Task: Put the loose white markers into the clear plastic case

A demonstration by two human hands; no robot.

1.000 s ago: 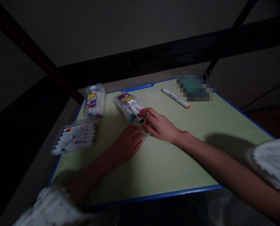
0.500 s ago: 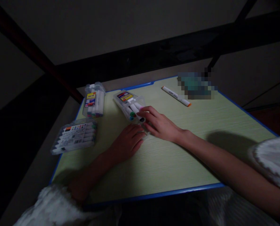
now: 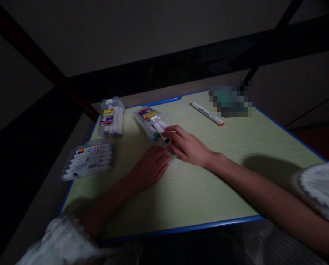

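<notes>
A clear plastic marker case (image 3: 144,119) with a yellow and blue label lies tilted on the table, its open end toward me. White markers with green, red and blue ends stick out of it. My right hand (image 3: 190,147) has its fingers closed around a white marker with a black end (image 3: 166,140) at the case's mouth. Against the clear flap (image 3: 171,151) at that end, my left hand (image 3: 150,167) rests with curled fingers pinching its edge. The fingers partly hide the flap.
Another filled marker case (image 3: 118,119) stands at the back left, and a flat one (image 3: 89,160) overhangs the left edge. An orange-ended marker (image 3: 207,113) lies at the back right beside a blurred greenish item (image 3: 229,101). Blue edging (image 3: 181,229) rims the table.
</notes>
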